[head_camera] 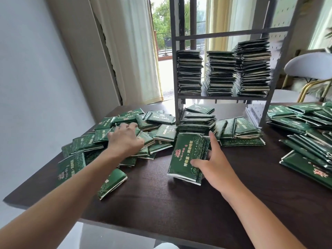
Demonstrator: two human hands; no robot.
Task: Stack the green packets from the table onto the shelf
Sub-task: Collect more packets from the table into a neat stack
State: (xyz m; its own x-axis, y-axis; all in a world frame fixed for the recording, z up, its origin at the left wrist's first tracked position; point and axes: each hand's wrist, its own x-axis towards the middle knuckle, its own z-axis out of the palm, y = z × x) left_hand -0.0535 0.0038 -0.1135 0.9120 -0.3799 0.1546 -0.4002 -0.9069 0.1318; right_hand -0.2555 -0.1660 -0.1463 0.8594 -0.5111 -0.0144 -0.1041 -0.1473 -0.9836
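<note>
Right hand (213,164) clamps a bundle of green packets (188,157) upright on the worktop (161,203), thumb across the face; left hand (125,139) lies spread, fingers loosely bent, on the loose pile (111,133). Glossy, light, probably slippery — squeeze the edges.

A pale wall (36,72) fills the left side, ending in a rough, cracked edge (109,56) beside a cream curtain (133,51). Past the curtain a glass door (162,33) gives onto green trees (161,17) and a dark railing fence (163,41) outside. More cream curtains (219,20) hang further right. At the far right stands a chair with a rounded white back (309,66) and brass-coloured legs (309,88); some blurred green foliage (327,33) shows at the edge above it
</note>
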